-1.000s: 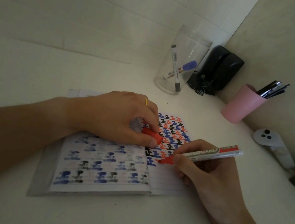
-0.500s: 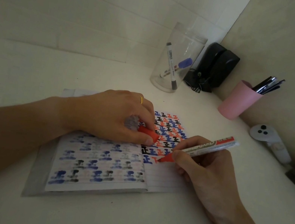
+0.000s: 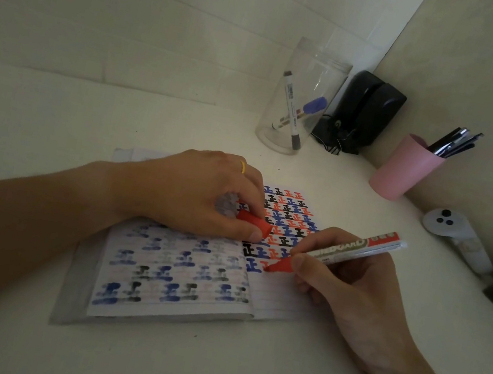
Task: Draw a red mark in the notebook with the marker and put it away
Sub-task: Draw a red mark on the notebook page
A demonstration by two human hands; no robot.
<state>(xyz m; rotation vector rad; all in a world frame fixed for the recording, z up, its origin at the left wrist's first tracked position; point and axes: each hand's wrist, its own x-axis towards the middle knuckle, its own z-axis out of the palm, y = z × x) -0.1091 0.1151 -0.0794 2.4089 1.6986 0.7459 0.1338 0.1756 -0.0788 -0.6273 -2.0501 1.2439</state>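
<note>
An open notebook (image 3: 176, 276) is laid flat on the pale table (image 3: 52, 119), its right page partly filled with rows of red, blue and black marks, its left page showing the same marks bled through. The marker (image 3: 335, 252) is held by the right hand (image 3: 348, 290) in a writing grip: the fingers are closed around the front of the barrel, just behind the red nib section, and the tip is set on the right page beside the last blue mark, where a red mark is being made. The left hand (image 3: 191, 193) is rested on the notebook near the spine, so that the pages are pressed down; its thumb and forefinger are pinched on the red cap (image 3: 254, 221), while the other fingers are curled loosely.

The marker is judged to be light and rigid, with a smooth printed barrel that could slip if it were held too far back, so a hold close to the nib is suited to drawing. The wet tip is judged likely to smear on skin or paper, and it is best kept clear of the finished marks. The cap is small and hard, and it is probably meant to be pushed straight on before the marker is put away. A clear jar (image 3: 302, 104) with two markers inside is stood at the back of the table, well apart from the notebook, and is judged to be the likely place for it
</note>
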